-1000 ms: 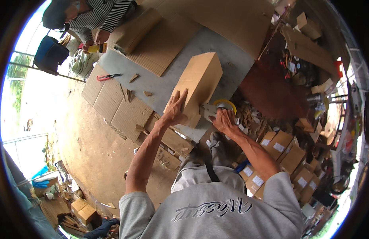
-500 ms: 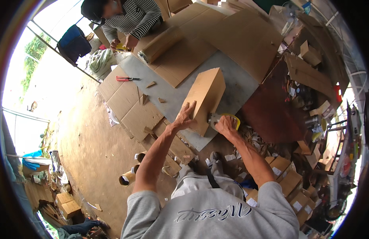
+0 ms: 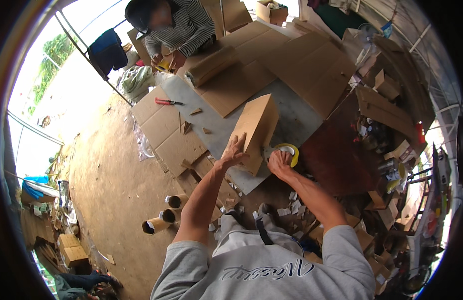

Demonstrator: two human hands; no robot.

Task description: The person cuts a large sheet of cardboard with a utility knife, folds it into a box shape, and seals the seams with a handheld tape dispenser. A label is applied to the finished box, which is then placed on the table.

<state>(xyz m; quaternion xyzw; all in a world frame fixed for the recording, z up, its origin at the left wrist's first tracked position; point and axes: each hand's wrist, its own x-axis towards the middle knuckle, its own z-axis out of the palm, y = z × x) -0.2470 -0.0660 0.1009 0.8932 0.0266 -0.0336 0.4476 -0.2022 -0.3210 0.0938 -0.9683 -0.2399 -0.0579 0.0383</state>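
Note:
A closed brown cardboard box [image 3: 255, 120] stands in front of me on the grey table top [image 3: 299, 105], its long side running away from me. My left hand [image 3: 235, 151] lies on the near left part of the box with its fingers spread. Wrapped round a tape dispenser with a yellow-rimmed roll [image 3: 295, 153] is my right hand [image 3: 280, 162]. The dispenser's metal front [image 3: 268, 151] is against or very close to the near right side of the box; the exact contact is hidden.
Flat cardboard sheets [image 3: 311, 70] and a brown roll [image 3: 214, 66] cover the table's far side. A red-handled cutter [image 3: 167, 101] lies left. Across the table, a person in a striped top [image 3: 194, 25] holds a yellow item [image 3: 164, 66]. Cardboard tubes [image 3: 156, 226] stand on the floor.
The whole view has shifted a little, so more of the floor tubes shows. My right hand has turned slightly with the tape dispenser; my left hand stays on the box.

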